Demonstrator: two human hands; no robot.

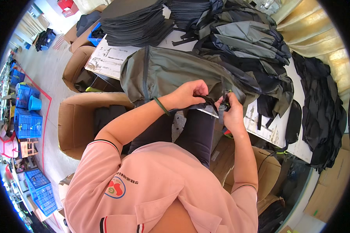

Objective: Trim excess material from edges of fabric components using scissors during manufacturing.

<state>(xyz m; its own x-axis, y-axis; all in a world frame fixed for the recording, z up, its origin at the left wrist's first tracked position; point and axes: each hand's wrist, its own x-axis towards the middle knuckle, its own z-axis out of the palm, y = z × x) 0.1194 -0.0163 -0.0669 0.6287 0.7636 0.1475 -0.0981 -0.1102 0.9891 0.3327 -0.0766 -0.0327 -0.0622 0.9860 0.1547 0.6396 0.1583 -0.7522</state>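
Observation:
An olive-green fabric bag with a dark seam or zipper lies across the table in front of me, its near edge by my hands. My left hand, with a green band on the wrist, pinches a black strap at the bag's near side. Close to its right, my right hand is closed around a dark buckle-like piece and a grey strap end that hangs down. The fingers partly hide the buckle-like piece, so its exact form is unclear.
Stacked black flat panels stand at the table's back. Piled grey and black bags cover its right side, beside hanging black fabric. A cardboard box stands left of my legs; blue crates line the far left floor.

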